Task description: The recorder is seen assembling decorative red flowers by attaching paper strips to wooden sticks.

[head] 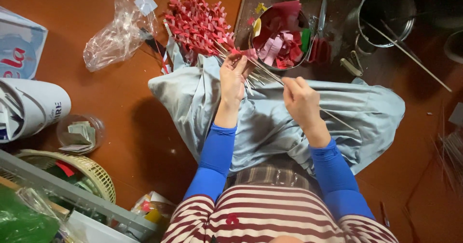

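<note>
Red paper strips wrapped on thin sticks make up the bundle (200,23) that fans out toward the far left over the brown floor (120,108), its bare stick ends gathered in the left hand (233,79), which is closed around them above the grey cloth (270,122) on the person's lap. The right hand (300,98) pinches a single thin stick (333,116) between narrow fingers. That stick's long axis runs diagonally: one end points far-left toward the metal bowl (282,62) of red and pink paper scraps, the other trails near-right across the cloth. By the look of it, the step in hand is fitting or wrapping paper onto this stick beside the finished ones; the next move would call for a steady pinch and a scrap from the bowl. Scissors (319,35) lie just right of the bowl, a metal pot (386,14) farther right.
</note>
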